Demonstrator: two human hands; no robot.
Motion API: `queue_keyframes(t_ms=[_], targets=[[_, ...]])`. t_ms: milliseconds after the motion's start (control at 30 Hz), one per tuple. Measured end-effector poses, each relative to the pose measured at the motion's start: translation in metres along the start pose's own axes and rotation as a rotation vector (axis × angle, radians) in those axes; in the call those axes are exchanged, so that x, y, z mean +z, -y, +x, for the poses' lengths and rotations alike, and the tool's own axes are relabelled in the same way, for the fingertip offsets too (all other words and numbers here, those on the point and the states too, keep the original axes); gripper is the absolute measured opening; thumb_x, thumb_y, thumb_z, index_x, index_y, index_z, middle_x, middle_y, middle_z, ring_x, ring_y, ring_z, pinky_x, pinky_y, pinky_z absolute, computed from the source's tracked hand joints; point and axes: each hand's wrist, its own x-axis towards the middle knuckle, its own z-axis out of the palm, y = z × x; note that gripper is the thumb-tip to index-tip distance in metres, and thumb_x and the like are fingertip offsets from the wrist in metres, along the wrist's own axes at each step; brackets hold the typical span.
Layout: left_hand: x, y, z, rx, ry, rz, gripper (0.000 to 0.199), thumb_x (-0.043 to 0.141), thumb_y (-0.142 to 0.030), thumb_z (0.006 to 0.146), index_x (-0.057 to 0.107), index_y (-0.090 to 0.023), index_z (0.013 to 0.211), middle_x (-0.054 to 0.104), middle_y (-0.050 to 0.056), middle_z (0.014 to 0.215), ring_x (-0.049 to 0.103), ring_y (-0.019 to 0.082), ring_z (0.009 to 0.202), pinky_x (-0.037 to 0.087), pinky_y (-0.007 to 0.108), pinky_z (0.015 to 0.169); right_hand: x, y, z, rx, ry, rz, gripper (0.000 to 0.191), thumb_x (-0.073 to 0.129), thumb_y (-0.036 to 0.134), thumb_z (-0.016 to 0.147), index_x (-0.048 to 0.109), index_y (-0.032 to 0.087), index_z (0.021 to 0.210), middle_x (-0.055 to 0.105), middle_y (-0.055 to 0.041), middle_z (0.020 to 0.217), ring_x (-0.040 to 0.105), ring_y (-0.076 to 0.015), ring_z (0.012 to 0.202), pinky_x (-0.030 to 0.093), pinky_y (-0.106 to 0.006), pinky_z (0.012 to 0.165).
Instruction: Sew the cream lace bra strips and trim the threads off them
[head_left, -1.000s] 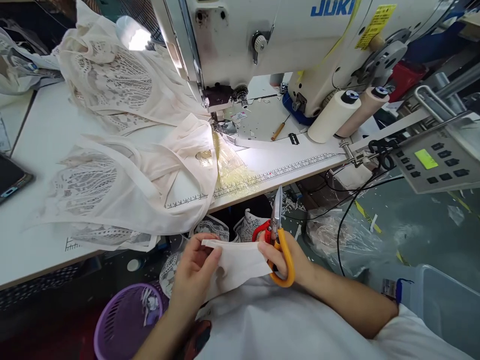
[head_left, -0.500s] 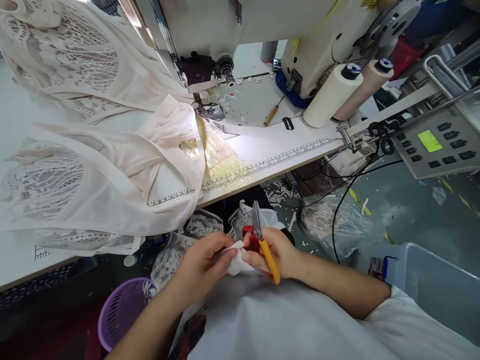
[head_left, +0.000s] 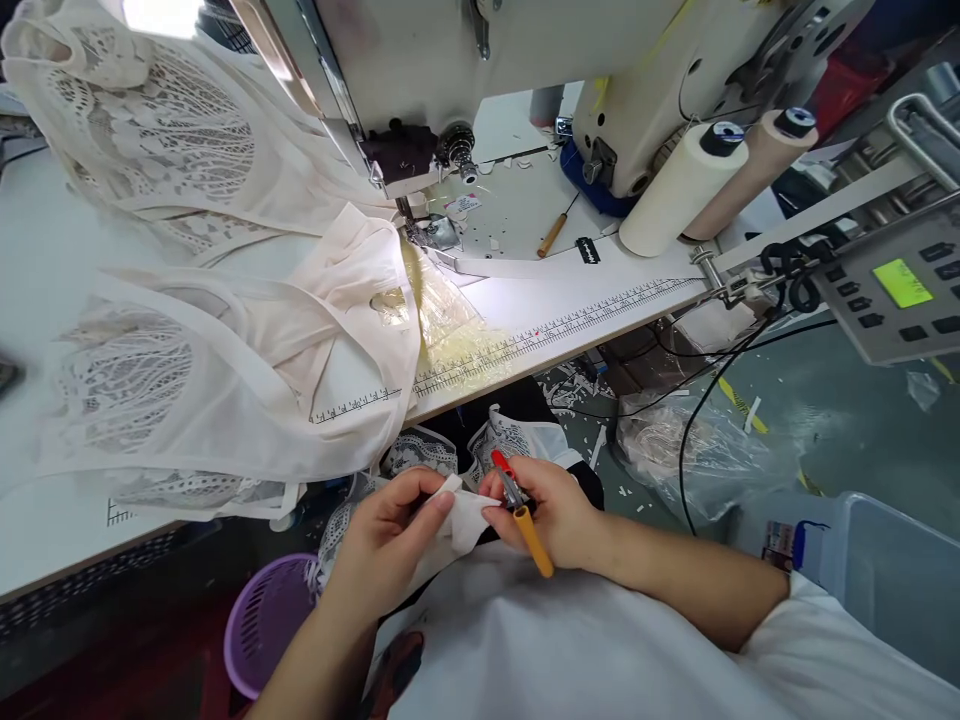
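Low over the lap, my left hand (head_left: 394,540) pinches a piece of white fabric (head_left: 469,520) between thumb and fingers. My right hand (head_left: 559,515) has a pair of scissors (head_left: 534,545) with one yellow and one red handle tucked in it. Its thumb and fingertip also grip the other end of the fabric, which is drawn out between both hands. Most of the scissor blades cannot be made out. Beyond the hands, white lace pieces (head_left: 510,435) lie on the lap. A cream lace garment (head_left: 277,440) hangs slightly over the table's front edge.
A sewing machine (head_left: 570,45) stands on the table, with thread cones (head_left: 682,190), a wooden-handled awl (head_left: 553,235) and a razor blade (head_left: 588,250) nearby. A control panel (head_left: 892,290) juts out at right. Below are a purple basket (head_left: 262,625) and a clear bin (head_left: 892,590).
The scissors have turned in my right hand; their blades no longer point up. The white fabric now stretches farther between my hands. The whole view has shifted slightly.
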Motion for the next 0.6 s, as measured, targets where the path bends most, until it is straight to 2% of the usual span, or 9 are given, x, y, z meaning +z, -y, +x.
queue_keyframes(t_ms=[167, 300, 400, 500, 600], targets=[[0.000, -0.010, -0.001, 0.000, 0.005, -0.055, 0.016, 0.072, -0.032, 0.071, 0.069, -0.020, 0.062, 0.058, 0.002, 0.066, 0.051, 0.015, 0.060, 0.041, 0.025, 0.054, -0.003, 0.009, 0.001, 0.039, 0.086, 0.182, 0.018, 0.058, 0.030, 0.074, 0.043, 0.021, 0.071, 0.046, 0.0036, 0.062, 0.040, -0.0098, 0.052, 0.037, -0.022, 0.048], [0.004, -0.009, 0.002, -0.099, 0.067, -0.154, 0.023, 0.076, -0.037, 0.069, 0.066, -0.018, 0.061, 0.056, 0.001, 0.063, 0.048, 0.012, 0.056, 0.039, 0.022, 0.050, -0.010, 0.013, 0.001, 0.042, 0.122, 0.183, 0.015, 0.057, 0.026, 0.073, 0.043, 0.020, 0.071, 0.043, 0.0052, 0.060, 0.038, -0.0087, 0.051, 0.035, -0.021, 0.047], [0.007, -0.004, 0.003, -0.149, 0.102, -0.188, 0.024, 0.077, -0.038, 0.067, 0.065, -0.017, 0.063, 0.055, 0.000, 0.061, 0.046, 0.011, 0.055, 0.037, 0.022, 0.051, -0.027, 0.012, 0.002, 0.105, 0.261, 0.175, 0.021, 0.059, 0.035, 0.074, 0.043, 0.021, 0.077, 0.048, 0.0032, 0.066, 0.043, -0.0099, 0.054, 0.038, -0.021, 0.048], [0.010, -0.002, 0.002, -0.161, 0.105, -0.191, 0.026, 0.075, -0.039, 0.067, 0.062, -0.017, 0.063, 0.050, -0.002, 0.058, 0.042, 0.010, 0.052, 0.034, 0.022, 0.050, -0.053, 0.008, 0.003, 0.021, 0.476, -0.017, 0.035, 0.058, 0.053, 0.075, 0.043, 0.021, 0.078, 0.053, -0.0023, 0.075, 0.049, -0.0149, 0.063, 0.042, -0.026, 0.055], [0.012, -0.005, 0.001, -0.141, 0.174, -0.154, 0.028, 0.071, -0.041, 0.068, 0.061, -0.016, 0.060, 0.049, -0.001, 0.056, 0.040, 0.011, 0.051, 0.032, 0.023, 0.049, -0.074, 0.006, 0.005, -0.022, 0.613, -0.271, 0.047, 0.046, 0.067, 0.081, 0.040, 0.022, 0.070, 0.049, -0.0021, 0.068, 0.043, -0.0145, 0.059, 0.035, -0.027, 0.052]])
